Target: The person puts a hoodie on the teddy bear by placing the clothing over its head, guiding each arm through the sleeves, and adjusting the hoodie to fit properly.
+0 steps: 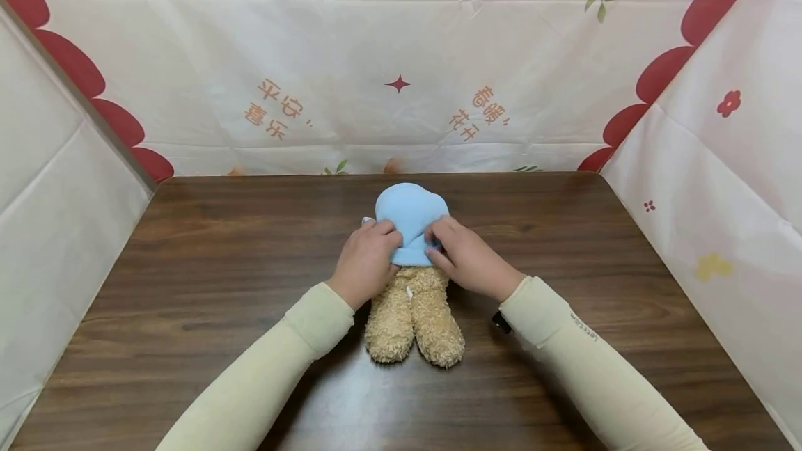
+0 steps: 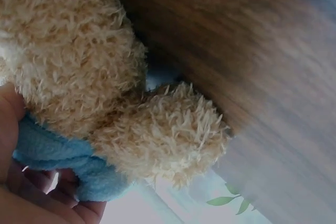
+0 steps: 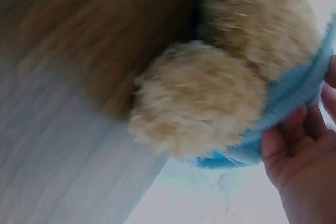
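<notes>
A plush toy (image 1: 390, 329) with curly tan fur lies on the table, its two legs toward me. Soft light-blue fabric (image 1: 409, 211) covers its upper part and hides the head. My left hand (image 1: 366, 256) pinches the fabric's lower edge on the left side. On the opposite side, my right hand (image 1: 473, 259) grips the same edge with bent fingers. Seen from the left wrist, the blue fabric (image 2: 52, 148) runs between thumb and fingers, below the fur (image 2: 68, 51). In the right wrist view, a rounded furry limb (image 3: 199, 100) sticks out beside the blue edge (image 3: 294, 90).
The dark wood-grain table (image 1: 219, 284) spreads around the toy. A printed white curtain (image 1: 351, 40) stands behind the far edge, with further cloth walls left and right. A small pale-blue bit (image 1: 367, 220) shows just beyond my left hand.
</notes>
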Tool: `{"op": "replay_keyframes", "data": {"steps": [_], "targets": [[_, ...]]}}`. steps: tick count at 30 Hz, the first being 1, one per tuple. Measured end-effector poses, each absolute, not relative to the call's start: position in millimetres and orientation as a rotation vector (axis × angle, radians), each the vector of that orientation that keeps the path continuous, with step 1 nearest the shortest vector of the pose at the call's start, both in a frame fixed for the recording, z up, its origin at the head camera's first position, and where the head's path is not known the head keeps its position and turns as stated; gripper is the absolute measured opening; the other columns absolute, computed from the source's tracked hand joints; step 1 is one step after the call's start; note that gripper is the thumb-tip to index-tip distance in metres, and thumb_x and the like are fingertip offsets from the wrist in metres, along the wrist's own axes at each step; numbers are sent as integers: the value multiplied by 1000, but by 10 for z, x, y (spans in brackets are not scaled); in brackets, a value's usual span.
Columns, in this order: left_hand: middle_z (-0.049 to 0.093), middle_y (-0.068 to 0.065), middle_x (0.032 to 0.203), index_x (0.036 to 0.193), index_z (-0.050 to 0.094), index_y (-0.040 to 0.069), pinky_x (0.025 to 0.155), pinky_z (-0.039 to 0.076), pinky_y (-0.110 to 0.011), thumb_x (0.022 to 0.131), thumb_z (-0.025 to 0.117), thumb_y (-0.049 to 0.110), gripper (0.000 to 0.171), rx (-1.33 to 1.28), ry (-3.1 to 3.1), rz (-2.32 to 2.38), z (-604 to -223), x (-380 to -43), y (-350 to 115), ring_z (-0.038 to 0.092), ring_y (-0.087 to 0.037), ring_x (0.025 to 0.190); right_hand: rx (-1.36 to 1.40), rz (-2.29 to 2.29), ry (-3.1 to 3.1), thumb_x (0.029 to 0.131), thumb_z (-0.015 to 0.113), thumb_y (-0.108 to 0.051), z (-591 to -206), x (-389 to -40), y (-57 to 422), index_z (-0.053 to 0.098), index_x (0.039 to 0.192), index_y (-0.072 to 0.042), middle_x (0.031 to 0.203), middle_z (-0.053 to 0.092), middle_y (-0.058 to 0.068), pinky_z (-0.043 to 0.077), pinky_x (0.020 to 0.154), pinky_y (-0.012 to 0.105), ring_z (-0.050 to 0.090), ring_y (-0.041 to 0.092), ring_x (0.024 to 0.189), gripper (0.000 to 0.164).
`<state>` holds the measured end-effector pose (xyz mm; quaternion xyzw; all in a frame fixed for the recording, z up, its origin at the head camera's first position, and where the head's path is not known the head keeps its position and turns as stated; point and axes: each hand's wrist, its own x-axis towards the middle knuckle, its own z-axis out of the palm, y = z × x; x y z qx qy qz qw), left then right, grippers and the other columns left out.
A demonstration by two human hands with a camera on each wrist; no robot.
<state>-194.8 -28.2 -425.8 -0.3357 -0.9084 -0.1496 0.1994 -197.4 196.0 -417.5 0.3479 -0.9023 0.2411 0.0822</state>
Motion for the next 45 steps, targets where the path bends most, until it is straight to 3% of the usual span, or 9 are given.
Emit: {"op": "replay_keyframes", "data": {"steps": [5,9,13,16,25,35,39,42,45], "targets": [[64,-4,94,100,64,10,81,50,-39,83,80,15,24,-901,-2581,-458,-4226,-1934,-265,53,-25,78,934,653,-2760,98,56,-14,-4195,-1945,1950,47,139,3,134,43,18,48,89,40,55,25,109,45],[67,-8,106,116,66,8,94,48,-45,86,78,18,34,-892,-2598,-461,-4231,-1928,-265,58,-29,87,946,593,-2801,93,55,-10,-4184,-1938,1960,50,140,3,141,45,18,45,99,44,52,29,123,48],[62,-8,101,113,69,10,86,51,-45,87,78,19,29,-886,-2580,-437,-4258,-1925,-264,53,-28,83,971,596,-2738,91,59,-3,-4184,-1964,1959,62,115,-1,116,58,11,46,90,41,56,27,105,25],[57,-7,98,107,68,11,73,51,-41,85,79,18,25,-887,-2577,-429,-4278,-1920,-257,48,-26,80,958,619,-2725,89,61,2,-4199,-1987,1955,58,98,-7,95,54,4,41,77,36,49,22,86,14],[52,-4,92,93,63,12,62,44,-37,77,85,19,28,-890,-2595,-379,-4282,-1902,-241,45,-24,79,967,456,-2719,81,69,9,-4206,-1981,1876,36,75,-14,72,35,0,32,68,35,36,22,71,41],[55,1,82,80,65,15,60,42,-37,78,84,19,19,-895,-2607,-340,-4262,-1903,-223,48,-24,76,1007,326,-2674,76,74,7,-4199,-1946,1828,37,70,-16,64,34,-2,34,61,32,35,21,63,45],[57,-2,88,89,64,14,63,44,-39,82,82,21,21,-872,-2618,-385,-4274,-1910,-241,49,-25,78,982,348,-2706,81,73,3,-4203,-1948,1845,47,78,-12,74,43,1,36,66,34,40,22,70,30],[57,-6,100,105,63,12,69,46,-42,85,80,25,29,-841,-2615,-464,-4307,-1916,-262,50,-26,83,928,427,-2737,85,69,0,-4208,-1949,1875,57,98,-6,94,52,7,41,74,37,47,24,82,18],[55,-11,109,123,59,9,75,48,-44,86,80,26,46,-815,-2594,-535,-4344,-1906,-279,52,-28,90,876,515,-2743,88,65,-2,-4229,-1940,1893,55,124,0,118,51,16,46,85,42,54,28,100,37]]}}
